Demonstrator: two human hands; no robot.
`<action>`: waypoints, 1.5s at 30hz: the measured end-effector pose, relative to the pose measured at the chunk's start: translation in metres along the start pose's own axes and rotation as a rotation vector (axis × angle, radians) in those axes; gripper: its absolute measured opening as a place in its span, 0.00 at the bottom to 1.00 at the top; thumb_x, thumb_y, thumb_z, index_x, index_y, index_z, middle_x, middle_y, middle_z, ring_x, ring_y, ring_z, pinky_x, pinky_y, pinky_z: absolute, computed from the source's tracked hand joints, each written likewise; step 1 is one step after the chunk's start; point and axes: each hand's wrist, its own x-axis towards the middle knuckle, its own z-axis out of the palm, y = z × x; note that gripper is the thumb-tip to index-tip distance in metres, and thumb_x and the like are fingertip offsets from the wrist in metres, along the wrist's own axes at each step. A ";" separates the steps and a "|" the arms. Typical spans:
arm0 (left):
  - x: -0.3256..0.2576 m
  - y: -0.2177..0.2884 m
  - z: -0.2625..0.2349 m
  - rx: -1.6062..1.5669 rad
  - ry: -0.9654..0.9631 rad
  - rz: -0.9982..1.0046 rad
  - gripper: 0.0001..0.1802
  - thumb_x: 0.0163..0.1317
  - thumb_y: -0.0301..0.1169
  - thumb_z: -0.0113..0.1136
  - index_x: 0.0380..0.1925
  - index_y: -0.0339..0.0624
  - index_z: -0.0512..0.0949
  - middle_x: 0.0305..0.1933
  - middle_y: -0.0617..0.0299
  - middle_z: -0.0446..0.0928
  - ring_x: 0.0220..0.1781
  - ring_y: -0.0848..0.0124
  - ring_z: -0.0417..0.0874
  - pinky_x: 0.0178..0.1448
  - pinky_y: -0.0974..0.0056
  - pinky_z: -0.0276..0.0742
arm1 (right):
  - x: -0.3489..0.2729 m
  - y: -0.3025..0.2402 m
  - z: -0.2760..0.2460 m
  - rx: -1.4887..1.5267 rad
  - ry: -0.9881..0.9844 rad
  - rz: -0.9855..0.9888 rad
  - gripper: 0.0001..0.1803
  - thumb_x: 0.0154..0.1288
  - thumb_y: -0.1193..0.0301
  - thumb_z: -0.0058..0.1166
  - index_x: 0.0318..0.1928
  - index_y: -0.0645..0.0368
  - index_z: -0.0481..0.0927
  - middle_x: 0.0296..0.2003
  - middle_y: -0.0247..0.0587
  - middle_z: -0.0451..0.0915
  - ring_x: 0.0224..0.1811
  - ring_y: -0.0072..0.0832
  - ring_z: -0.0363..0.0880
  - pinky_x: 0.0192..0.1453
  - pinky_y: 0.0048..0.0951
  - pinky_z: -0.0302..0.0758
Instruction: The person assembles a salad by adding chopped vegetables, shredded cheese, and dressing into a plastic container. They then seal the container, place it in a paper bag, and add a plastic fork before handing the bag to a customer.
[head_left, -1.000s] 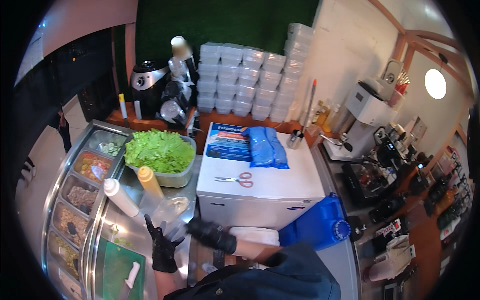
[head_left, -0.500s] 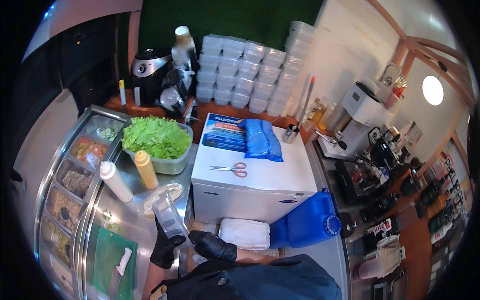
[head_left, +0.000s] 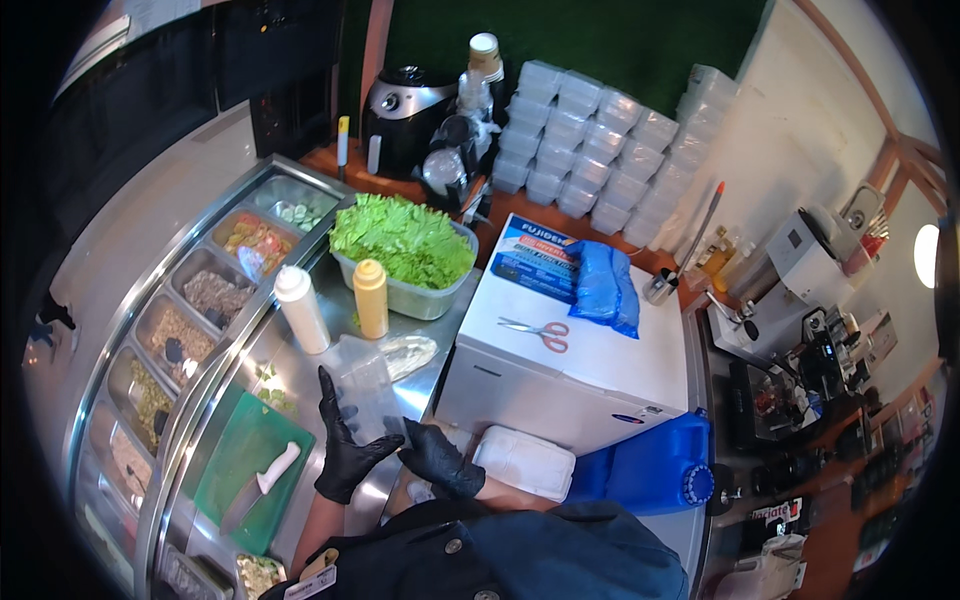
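Between two gloved hands (head_left: 345,450) (head_left: 440,458), one clear container (head_left: 368,395); two squeeze bottles (head_left: 300,308) nearby.

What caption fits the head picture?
Two black-gloved hands, left hand and right hand, hold a clear plastic bag above a steel counter.

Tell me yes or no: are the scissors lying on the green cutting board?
No, the scissors lie on top of the white chest freezer, while the green cutting board holds a white-handled knife.

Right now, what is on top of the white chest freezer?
On the white chest freezer lie red-handled scissors, a blue bag and a printed blue packet. Whatever lies under the bag is covered.
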 end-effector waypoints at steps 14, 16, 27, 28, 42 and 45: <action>-0.026 -0.012 -0.005 0.168 0.031 0.020 0.77 0.28 0.45 0.82 0.72 0.43 0.36 0.59 0.49 0.57 0.60 0.54 0.64 0.63 0.53 0.65 | -0.015 -0.004 -0.009 0.032 -0.390 0.162 0.30 0.51 0.83 0.49 0.60 0.64 0.71 0.48 0.58 0.79 0.52 0.42 0.79 0.54 0.33 0.74; -0.027 -0.012 -0.005 0.123 0.022 0.043 0.75 0.31 0.49 0.80 0.72 0.40 0.37 0.61 0.46 0.56 0.62 0.53 0.61 0.65 0.53 0.63 | -0.018 -0.002 -0.010 0.083 -0.363 0.116 0.31 0.53 0.85 0.47 0.61 0.66 0.69 0.49 0.59 0.78 0.51 0.41 0.80 0.54 0.33 0.73; -0.056 -0.004 -0.036 0.069 -0.039 -0.097 0.71 0.39 0.42 0.77 0.73 0.48 0.32 0.72 0.42 0.46 0.68 0.49 0.55 0.69 0.51 0.55 | 0.043 -0.031 -0.049 -0.257 -0.485 -0.228 0.14 0.56 0.74 0.57 0.43 0.66 0.79 0.44 0.55 0.80 0.44 0.47 0.79 0.51 0.38 0.74; -0.063 0.001 -0.040 -0.079 -0.075 -0.145 0.70 0.40 0.40 0.77 0.73 0.51 0.31 0.71 0.41 0.47 0.68 0.48 0.56 0.70 0.51 0.55 | 0.056 -0.037 -0.042 0.024 -0.312 -0.197 0.14 0.57 0.75 0.56 0.44 0.66 0.80 0.47 0.55 0.79 0.48 0.46 0.78 0.56 0.39 0.72; -0.203 0.085 -0.072 -0.468 0.715 -0.187 0.54 0.60 0.46 0.64 0.73 0.51 0.35 0.71 0.58 0.54 0.66 0.70 0.61 0.67 0.65 0.59 | 0.050 -0.195 0.189 0.675 -0.797 -0.339 0.09 0.64 0.67 0.56 0.35 0.59 0.83 0.28 0.30 0.78 0.22 0.19 0.70 0.24 0.20 0.64; -0.235 0.096 -0.083 -0.448 0.966 -0.094 0.49 0.62 0.47 0.61 0.73 0.48 0.42 0.66 0.60 0.62 0.62 0.75 0.65 0.65 0.68 0.61 | 0.011 -0.204 0.220 0.765 -1.076 -0.233 0.07 0.63 0.69 0.60 0.31 0.60 0.81 0.22 0.26 0.74 0.22 0.16 0.66 0.25 0.20 0.62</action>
